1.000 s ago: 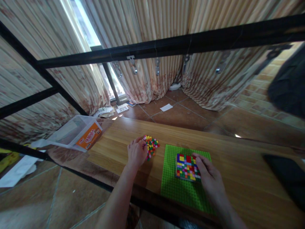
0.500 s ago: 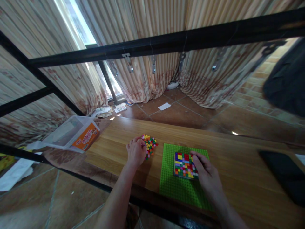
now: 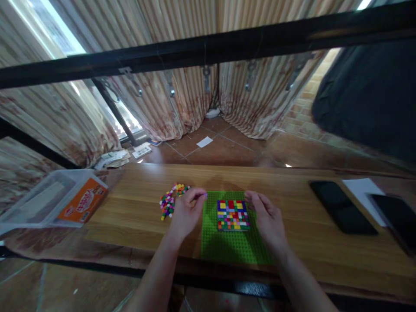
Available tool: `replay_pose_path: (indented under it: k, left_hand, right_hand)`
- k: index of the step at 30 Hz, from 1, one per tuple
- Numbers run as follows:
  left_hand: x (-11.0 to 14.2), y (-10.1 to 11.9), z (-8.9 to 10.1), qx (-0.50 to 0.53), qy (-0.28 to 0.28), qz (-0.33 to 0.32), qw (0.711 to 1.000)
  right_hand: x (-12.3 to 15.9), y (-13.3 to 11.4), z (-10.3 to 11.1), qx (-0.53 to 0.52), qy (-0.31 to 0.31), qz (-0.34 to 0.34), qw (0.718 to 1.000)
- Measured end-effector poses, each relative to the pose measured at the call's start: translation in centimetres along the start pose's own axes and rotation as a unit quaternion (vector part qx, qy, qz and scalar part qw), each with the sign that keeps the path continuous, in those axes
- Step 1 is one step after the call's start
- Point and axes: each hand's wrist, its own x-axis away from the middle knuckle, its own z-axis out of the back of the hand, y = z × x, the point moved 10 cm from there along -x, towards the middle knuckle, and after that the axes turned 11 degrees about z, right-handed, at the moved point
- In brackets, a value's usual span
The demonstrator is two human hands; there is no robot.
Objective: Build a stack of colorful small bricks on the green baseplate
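My left hand (image 3: 188,210) pinches a small purple brick (image 3: 205,196) between thumb and fingertips, over the left edge of the green baseplate (image 3: 227,249). A square mosaic of many-coloured small bricks (image 3: 233,215) rests on that plate, between my two hands. My right hand (image 3: 267,214) is by the plate's upper right corner, just right of the mosaic, its thumb and fingers drawn together; whether anything is in them I cannot make out. Beside my left hand lies a loose heap of coloured bricks (image 3: 168,203), partly covered by the hand.
A clear plastic box (image 3: 35,212) with an orange label stands at the table's left end. On the right lie a black phone (image 3: 341,207), a white paper (image 3: 360,190) and a second dark device (image 3: 398,219). A black metal bar (image 3: 195,51) crosses beyond the wooden table (image 3: 130,203).
My left hand has left the brick heap and come right to the plate with a purple brick. My right hand has drawn off the mosaic. The view has turned to the right.
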Motion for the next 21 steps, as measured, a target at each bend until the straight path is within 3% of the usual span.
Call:
replay_pose_path:
  k: [4,8,14,21]
  left_hand:
    - [0.6,3.9,-3.2,-0.005,-0.036,-0.081,0.996]
    - [0.7,5.7,-5.7,-0.044,-0.08,-0.112,0.99]
    - [0.5,5.7,-6.9,-0.106,-0.092,-0.105,0.985]
    - [0.2,4.2,-6.5,-0.006,-0.088,-0.016,0.996]
  right_hand:
    - [0.0,-0.8,-0.9,-0.01,-0.015,0.008,1.0]
    - [-0.2,-1.4,-1.4,-0.001,-0.022,0.021,1.0]
    - [-0.3,-1.0,-2.1,-0.009,-0.058,0.018,0.998]
    - [0.1,-0.9,-3.7,-0.035,-0.104,0.031,0.993]
